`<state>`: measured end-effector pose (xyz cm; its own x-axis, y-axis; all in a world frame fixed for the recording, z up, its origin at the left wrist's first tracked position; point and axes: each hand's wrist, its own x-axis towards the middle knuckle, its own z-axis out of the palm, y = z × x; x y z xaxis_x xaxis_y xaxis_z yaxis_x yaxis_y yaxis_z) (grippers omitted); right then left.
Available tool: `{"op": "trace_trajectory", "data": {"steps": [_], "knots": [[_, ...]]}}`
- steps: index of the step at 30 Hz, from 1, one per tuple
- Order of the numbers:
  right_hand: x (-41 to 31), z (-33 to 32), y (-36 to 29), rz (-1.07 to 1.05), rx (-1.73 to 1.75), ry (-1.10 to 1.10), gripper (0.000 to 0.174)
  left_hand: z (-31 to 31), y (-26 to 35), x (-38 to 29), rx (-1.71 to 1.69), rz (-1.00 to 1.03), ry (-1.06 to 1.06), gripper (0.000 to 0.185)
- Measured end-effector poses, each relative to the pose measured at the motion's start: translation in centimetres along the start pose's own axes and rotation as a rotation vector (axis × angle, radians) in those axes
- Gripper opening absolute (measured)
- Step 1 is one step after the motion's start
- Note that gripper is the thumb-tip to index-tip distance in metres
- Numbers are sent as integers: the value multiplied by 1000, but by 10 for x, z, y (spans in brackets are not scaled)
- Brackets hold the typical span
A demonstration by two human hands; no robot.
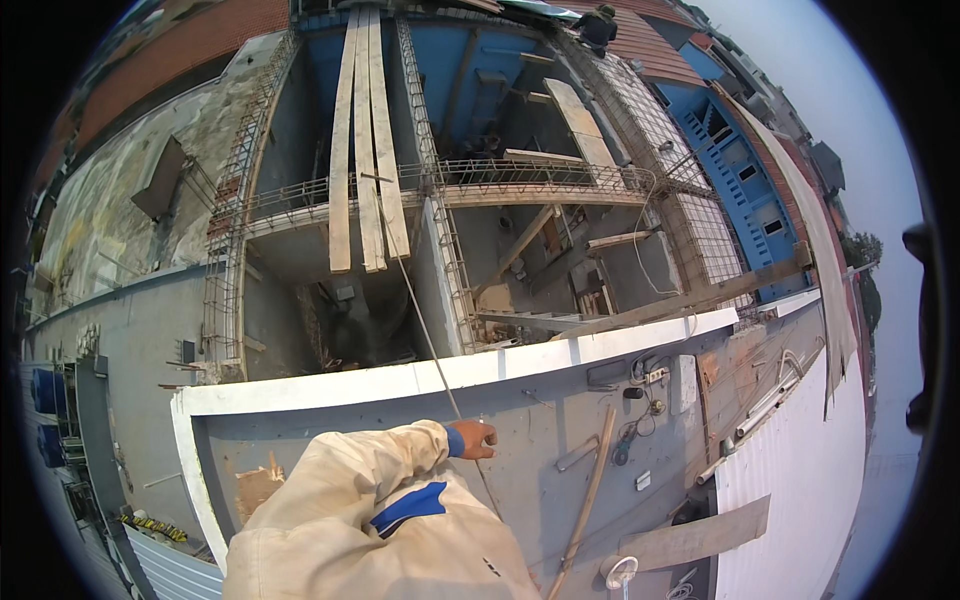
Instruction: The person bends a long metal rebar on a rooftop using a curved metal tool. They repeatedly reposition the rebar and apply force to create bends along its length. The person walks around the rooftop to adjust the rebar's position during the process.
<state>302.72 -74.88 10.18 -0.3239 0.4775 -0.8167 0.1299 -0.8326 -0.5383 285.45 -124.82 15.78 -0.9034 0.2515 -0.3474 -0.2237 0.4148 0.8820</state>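
My left hand [477,439], at the end of a beige sleeve with a blue cuff, is above a grey rooftop slab with its fingers curled. A long thin rod [425,328] runs from a short crosspiece over the planks, across the white parapet [450,376], and passes behind this hand. Whether the fingers grip it cannot be told. My right hand is out of view. Beyond the parapet, three long wooden planks [364,150] lie side by side across a steel rebar cage [300,196] above open rooms.
Open drops lie between bare walls and formwork beams [540,196]. On the slab are a wooden batten [585,502], a power strip [657,375] with cables, and pipes [765,409]. A board [697,534] is at the right. Another person [596,28] crouches on the far wall.
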Motion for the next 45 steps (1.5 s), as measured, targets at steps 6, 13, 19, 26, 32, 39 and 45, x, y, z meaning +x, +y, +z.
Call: {"op": "trace_trajectory", "data": {"steps": [6, 13, 19, 26, 32, 39, 45], "knots": [[-4, -23, 8, 68, 83, 27, 42, -4, 8, -19, -24, -56, 70, 45], [-54, 35, 22, 4, 82, 155, 50, -9, 4, -64, -112, -228, 110, 48], [-59, 57, 27, 31, 167, 216, 51, -13, -26, -89, 16, -287, 168, 49], [-25, 52, 24, 115, 76, 207, 51, -14, -57, -89, 65, -602, 308, 50], [20, 37, 23, 123, 155, 151, 55, -12, -37, -69, 20, -554, 421, 46], [27, 54, 19, 65, 108, 160, 50, 3, -16, -6, -52, -319, 409, 44], [-9, 100, 10, -35, 23, 177, 46, -1, -5, 57, -46, -193, 267, 36]]}}
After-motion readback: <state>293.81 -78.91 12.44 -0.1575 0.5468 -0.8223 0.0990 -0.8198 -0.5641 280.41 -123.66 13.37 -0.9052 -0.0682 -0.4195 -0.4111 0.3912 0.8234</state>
